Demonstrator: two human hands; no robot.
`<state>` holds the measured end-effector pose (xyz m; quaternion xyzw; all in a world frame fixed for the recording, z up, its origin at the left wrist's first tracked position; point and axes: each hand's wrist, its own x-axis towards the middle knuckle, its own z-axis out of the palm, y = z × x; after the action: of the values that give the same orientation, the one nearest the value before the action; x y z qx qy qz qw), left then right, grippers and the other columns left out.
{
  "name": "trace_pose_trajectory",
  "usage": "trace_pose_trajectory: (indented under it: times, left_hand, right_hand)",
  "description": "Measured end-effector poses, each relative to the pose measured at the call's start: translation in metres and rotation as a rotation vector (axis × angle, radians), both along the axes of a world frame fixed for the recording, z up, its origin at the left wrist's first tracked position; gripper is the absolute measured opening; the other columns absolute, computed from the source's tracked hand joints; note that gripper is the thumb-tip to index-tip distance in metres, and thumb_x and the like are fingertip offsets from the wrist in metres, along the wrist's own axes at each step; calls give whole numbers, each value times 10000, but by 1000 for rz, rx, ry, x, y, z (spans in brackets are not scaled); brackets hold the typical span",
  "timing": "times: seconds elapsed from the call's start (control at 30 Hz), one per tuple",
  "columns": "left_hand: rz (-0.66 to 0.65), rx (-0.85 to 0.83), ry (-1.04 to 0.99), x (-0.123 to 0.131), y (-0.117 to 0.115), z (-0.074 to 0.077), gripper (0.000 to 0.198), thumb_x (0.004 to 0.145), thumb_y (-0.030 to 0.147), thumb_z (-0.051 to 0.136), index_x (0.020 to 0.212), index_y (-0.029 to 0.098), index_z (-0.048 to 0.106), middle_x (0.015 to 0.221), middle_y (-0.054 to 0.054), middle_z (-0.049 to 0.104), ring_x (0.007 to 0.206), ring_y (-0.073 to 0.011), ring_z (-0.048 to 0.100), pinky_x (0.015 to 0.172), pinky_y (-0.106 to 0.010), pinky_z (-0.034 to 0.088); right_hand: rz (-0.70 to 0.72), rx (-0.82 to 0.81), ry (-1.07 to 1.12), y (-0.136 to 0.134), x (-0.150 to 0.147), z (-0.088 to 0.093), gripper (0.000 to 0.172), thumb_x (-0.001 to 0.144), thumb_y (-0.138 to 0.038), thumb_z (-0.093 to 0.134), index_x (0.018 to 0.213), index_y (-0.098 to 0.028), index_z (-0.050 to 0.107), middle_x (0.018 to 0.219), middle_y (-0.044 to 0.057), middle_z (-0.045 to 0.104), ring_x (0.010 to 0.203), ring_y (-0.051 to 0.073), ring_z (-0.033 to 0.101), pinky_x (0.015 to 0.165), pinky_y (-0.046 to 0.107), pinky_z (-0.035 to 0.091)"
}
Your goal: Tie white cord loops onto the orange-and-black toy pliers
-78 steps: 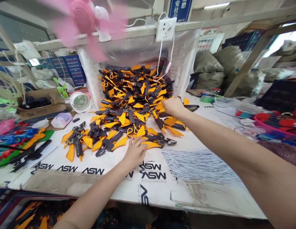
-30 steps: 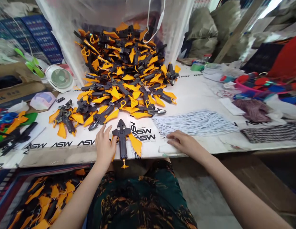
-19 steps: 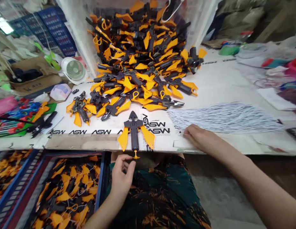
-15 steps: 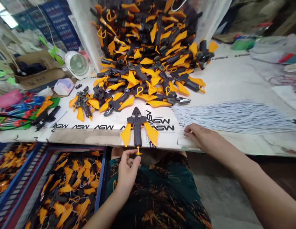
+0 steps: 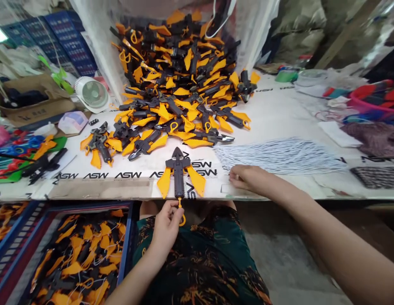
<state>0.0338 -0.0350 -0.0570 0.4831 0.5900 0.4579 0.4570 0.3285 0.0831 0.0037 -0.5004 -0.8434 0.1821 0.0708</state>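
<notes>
L hand pinching orange loop, R hand by white cords

L hand (image 5: 167, 226) narrow, fingers closed on small orange loop (image 5: 182, 220), just past near edge of worktop (image 5: 273, 118). Loop hanging on short orange stem from lower end of blk-and-orange plastic piece (image 5: 178, 178). Piece flat on ASW-printed sheet (image 5: 209, 183), near worktop edge, point away from person, two orange wings spread.

R hand (image 5: 248, 178) half-curled, fingers down on sheet, just beside near end of white cords (image 5: 279, 156); can't tell if pinching a strand. Cords in long flat bundle, lying sideways across worktop.

Behind piece, big heap of blk-and-orange pieces (image 5: 181, 84), tangled, spreading toward person, a few lying apart at L end. Heap backed by clear plastic sheet (image 5: 257, 34).

Below worktop, L of person's knees, blue crate (image 5: 130, 241) full of same orange-and-blk parts. Patterned dark green clothing (image 5: 197, 262) on lap. Far L, small fan (image 5: 90, 94) & cardboard box (image 5: 34, 114). Far R, pink basket (image 5: 365, 101) w/ mixed colored items.
</notes>
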Motion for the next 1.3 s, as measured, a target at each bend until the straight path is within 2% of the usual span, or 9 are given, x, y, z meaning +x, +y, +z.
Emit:
trace_pose_trajectory:
  times: [0.07, 0.13, 0.2, 0.23, 0.4, 0.5, 0.67, 0.87, 1.3]
  left_hand:
    - [2, -12, -18, 0, -5, -1, 322, 809, 463, 679, 967, 184, 643, 632, 31, 569, 604, -136, 551, 600, -238, 418]
    - [13, -12, -13, -1, -9, -2, 342, 837, 478, 650, 1005, 181, 664, 714, -5, 636, 666, -153, 585, 635, -248, 440]
    - [39, 6, 27, -3, -12, -1, 336, 863, 474, 620, 1015, 181, 682, 831, -41, 688, 737, -167, 608, 677, -257, 457]
    - [54, 16, 54, -5, -12, 0, 327, 871, 467, 612, 1012, 183, 689, 869, -50, 699, 754, -171, 611, 688, -260, 460]
    - [77, 39, 158, -10, -10, 2, 265, 857, 404, 644, 997, 190, 711, 853, -49, 703, 744, -174, 614, 696, -270, 468]
    - [71, 33, 154, -9, -7, 2, 246, 831, 386, 682, 978, 192, 721, 832, -51, 715, 756, -184, 625, 709, -279, 477]
    - [83, 29, 112, -2, -5, 0, 266, 809, 394, 703, 975, 187, 724, 764, -34, 714, 702, -174, 626, 695, -279, 492]
    - [88, 0, 22, 0, -4, -5, 296, 802, 405, 705, 980, 169, 721, 739, -28, 708, 658, -150, 614, 642, -250, 488]
    - [54, 7, -81, 1, -5, -8, 262, 830, 370, 693, 996, 167, 701, 777, -37, 719, 709, -153, 643, 688, -251, 500]
  right_hand:
    - [45, 36, 165, -16, -20, 4, 113, 905, -267, 534, 844, -233, 623, 734, 12, 684, 639, 180, 623, 590, 266, 455]
    - [121, 43, 353, -38, -46, 5, 155, 963, -313, 508, 994, -251, 646, 866, 23, 718, 736, 184, 665, 658, 273, 510]
    - [207, 84, 477, -60, -72, 1, 192, 991, -278, 474, 1025, -252, 661, 964, 41, 720, 845, 191, 684, 748, 292, 537]
    - [213, 117, 518, -69, -84, -3, 206, 998, -265, 459, 1037, -248, 661, 966, 47, 713, 834, 188, 686, 727, 288, 544]
    - [29, 372, 393, -89, -119, -29, 258, 1018, -237, 410, 1040, -208, 665, 937, 68, 696, 751, 193, 690, 599, 280, 524]
    - [-23, 445, 302, -90, -127, -38, 259, 1014, -224, 412, 993, -208, 670, 873, 60, 690, 689, 181, 676, 535, 262, 478]
    - [-52, 425, 293, -90, -138, -43, 238, 988, -198, 438, 907, -206, 661, 814, 52, 662, 646, 184, 654, 526, 265, 449]
    - [-41, 349, 389, -89, -139, -45, 236, 982, -187, 424, 924, -207, 651, 831, 43, 659, 674, 173, 656, 558, 260, 473]
    - [-43, 368, 360, -89, -141, -46, 255, 1001, -220, 407, 930, -200, 650, 825, 42, 655, 667, 188, 669, 520, 273, 471]
